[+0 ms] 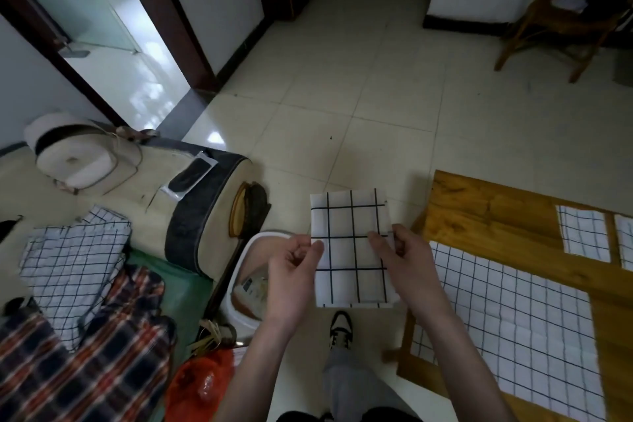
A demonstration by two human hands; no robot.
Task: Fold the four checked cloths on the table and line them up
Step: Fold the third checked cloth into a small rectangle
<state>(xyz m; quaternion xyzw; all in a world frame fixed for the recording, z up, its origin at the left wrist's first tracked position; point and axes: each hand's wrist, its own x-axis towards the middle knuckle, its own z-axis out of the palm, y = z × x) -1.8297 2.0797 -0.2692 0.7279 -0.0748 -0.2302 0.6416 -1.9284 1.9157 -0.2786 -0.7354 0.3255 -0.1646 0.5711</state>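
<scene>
At the centre of the head view, the left hand (294,267) and right hand (402,255) pinch opposite side edges of a folded white wide-checked cloth (352,250), held above the tiled floor, left of the wooden table (479,212). A large unfolded checked cloth (513,319) lies on it at lower right, two small folded checked cloths (582,235) at right.

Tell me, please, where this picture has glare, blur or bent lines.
Head view: bright glare lies on the glossy cream floor tiles near the doorway; the red and navy plaid cloth at lower left is smeared by blur; the wide lens bends the dark wooden door frame; the white cloth with large black checks, pinched by the left hand and right hand, is fairly sharp.
</scene>
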